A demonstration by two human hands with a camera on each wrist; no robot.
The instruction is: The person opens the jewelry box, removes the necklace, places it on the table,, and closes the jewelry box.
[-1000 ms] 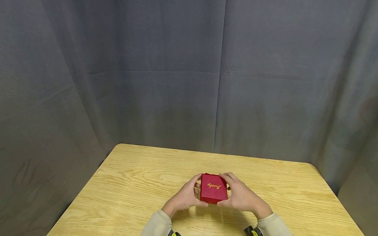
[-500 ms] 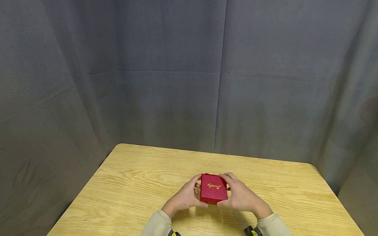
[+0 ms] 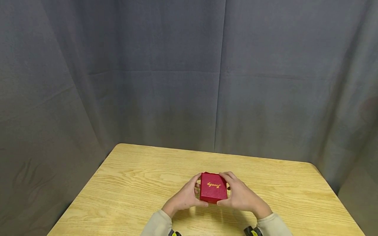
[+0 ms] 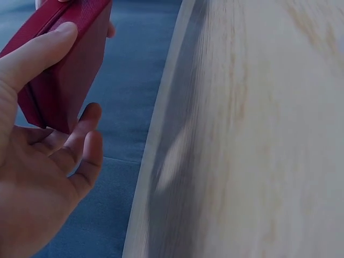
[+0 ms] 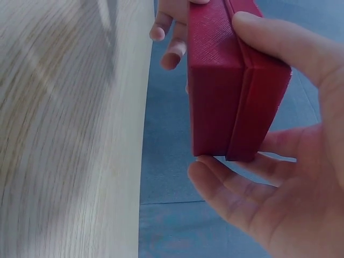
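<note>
A small red jewelry box [image 3: 214, 187] with gold lettering on its top is held between my two hands, raised above the table. My left hand [image 3: 186, 196] grips its left side, thumb [image 4: 54, 43] on the near face and fingers round toward the far edge. From the right, my right hand [image 3: 240, 194] holds it the same way, with the thumb [image 5: 269, 35] near the seam of the lid. The lid is closed in both wrist views, and the box's underside [image 5: 215, 107] shows as plain red. Some fingertips are hidden behind the box.
The light wooden table [image 3: 133, 190] spreads out below and around my hands. Behind it hangs a grey curtain [image 3: 165, 98], which also runs down both sides. Dark straps with yellow marks [image 3: 253, 231] sit at both wrists, by the beige sleeves [image 3: 273, 225].
</note>
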